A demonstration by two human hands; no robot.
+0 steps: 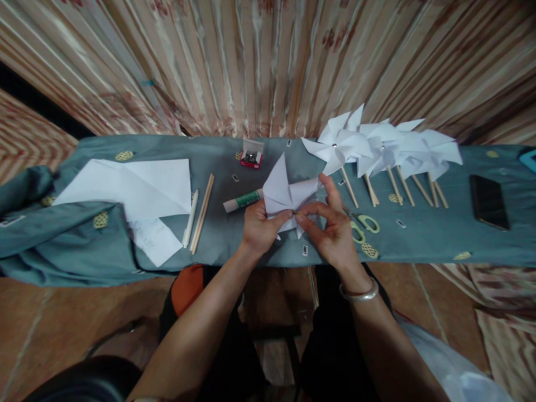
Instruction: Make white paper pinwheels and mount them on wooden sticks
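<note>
No lettering comes clear to me from here. The green label (250,199) on the glue stick (242,201) bears pale print, too blurred to read. Marks on the little red box (251,164) and faint lines on the lower paper sheet (157,243) can't be made out, and the tags (305,250) patterned on the cloth (221,240) are too small.

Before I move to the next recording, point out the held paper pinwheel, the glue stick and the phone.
Paper pinwheel (281,194): head view, folded paper above the left thumb.
Glue stick (245,200): head view, green label.
Phone (489,202): head view, middle of its dark face.
</note>
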